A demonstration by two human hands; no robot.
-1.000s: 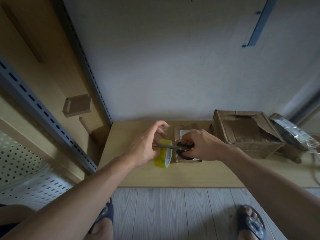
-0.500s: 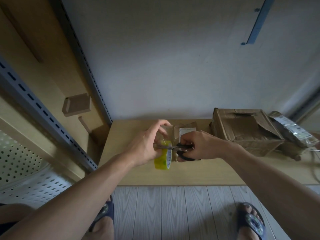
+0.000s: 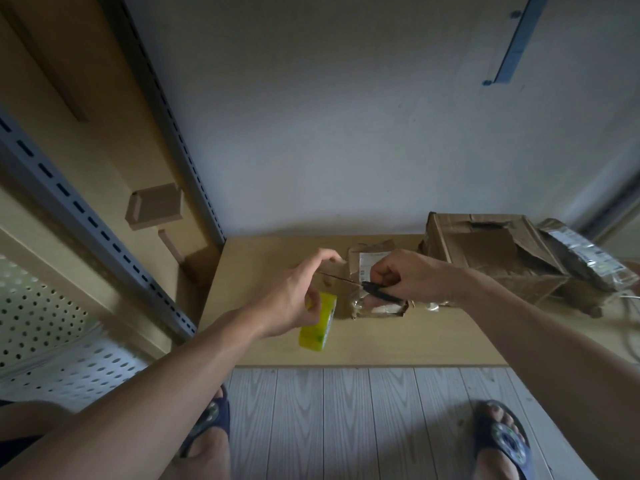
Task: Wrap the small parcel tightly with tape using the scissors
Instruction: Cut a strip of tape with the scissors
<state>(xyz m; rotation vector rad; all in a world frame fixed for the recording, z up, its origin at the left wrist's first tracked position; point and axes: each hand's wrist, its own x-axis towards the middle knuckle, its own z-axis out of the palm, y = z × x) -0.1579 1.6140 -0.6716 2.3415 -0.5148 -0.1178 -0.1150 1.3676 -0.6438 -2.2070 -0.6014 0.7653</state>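
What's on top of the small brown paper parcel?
A white printed label; the right hand with black-handled scissors covers the middle of the parcel, hiding whatever lies there.

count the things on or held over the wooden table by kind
cardboard boxes: 2, the small brown labelled parcel and the large torn brown cardboard box
yellow roll of tape: 1
black-handled scissors: 1
brown packet under clear plastic: 1
total: 5
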